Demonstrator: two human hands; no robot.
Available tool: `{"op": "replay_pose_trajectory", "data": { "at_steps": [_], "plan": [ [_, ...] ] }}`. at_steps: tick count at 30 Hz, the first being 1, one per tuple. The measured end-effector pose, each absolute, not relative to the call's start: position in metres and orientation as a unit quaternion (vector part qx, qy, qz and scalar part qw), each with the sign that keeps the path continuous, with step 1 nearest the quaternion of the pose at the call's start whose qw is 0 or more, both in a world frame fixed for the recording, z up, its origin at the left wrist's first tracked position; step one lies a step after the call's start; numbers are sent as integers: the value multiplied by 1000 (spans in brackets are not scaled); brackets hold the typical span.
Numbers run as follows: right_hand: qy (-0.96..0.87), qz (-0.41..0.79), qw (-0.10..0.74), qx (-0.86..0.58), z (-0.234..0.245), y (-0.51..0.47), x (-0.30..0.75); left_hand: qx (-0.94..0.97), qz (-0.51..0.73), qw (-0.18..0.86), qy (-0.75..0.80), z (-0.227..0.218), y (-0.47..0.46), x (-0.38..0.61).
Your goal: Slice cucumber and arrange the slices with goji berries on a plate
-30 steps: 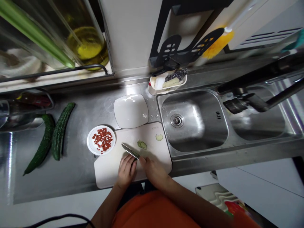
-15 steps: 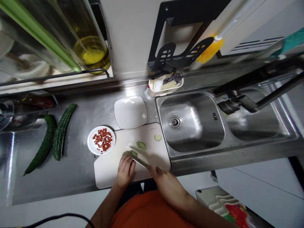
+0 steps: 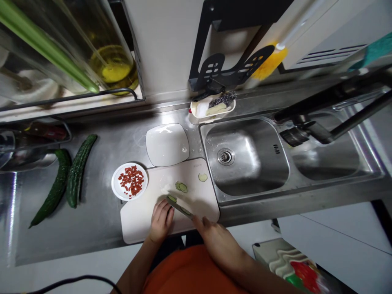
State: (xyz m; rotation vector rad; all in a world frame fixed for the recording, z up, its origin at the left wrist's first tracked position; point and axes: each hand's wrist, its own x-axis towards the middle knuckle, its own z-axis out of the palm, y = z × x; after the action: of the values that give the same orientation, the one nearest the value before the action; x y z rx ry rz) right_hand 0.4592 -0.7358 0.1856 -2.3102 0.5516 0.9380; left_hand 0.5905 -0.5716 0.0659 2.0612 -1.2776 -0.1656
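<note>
The cutting board (image 3: 142, 220) lies flat, probably stiff. At its near edge the right hand (image 3: 219, 239) is wrapped around the knife (image 3: 178, 207) at its handle end, the safest hold on a thin, rigid blade. The left hand (image 3: 161, 220) curls beside the blade; whether it clamps anything I cannot tell. Beyond, cucumber slices (image 3: 183, 187) lie mid-board, likely light, wet, slippery and fragile, best pinched by their rims.
</note>
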Motion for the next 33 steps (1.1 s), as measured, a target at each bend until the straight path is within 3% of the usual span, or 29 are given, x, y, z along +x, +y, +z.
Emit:
{"op": "replay_pose_trajectory", "data": {
  "at_steps": [19, 33],
  "plan": [
    [198, 369, 302, -856, 196, -744, 474, 795, -56, 347, -494, 68, -574, 591],
    [195, 336, 292, -874, 176, -736, 475, 794, -51, 350, -494, 63, -572, 591]
  ]
}}
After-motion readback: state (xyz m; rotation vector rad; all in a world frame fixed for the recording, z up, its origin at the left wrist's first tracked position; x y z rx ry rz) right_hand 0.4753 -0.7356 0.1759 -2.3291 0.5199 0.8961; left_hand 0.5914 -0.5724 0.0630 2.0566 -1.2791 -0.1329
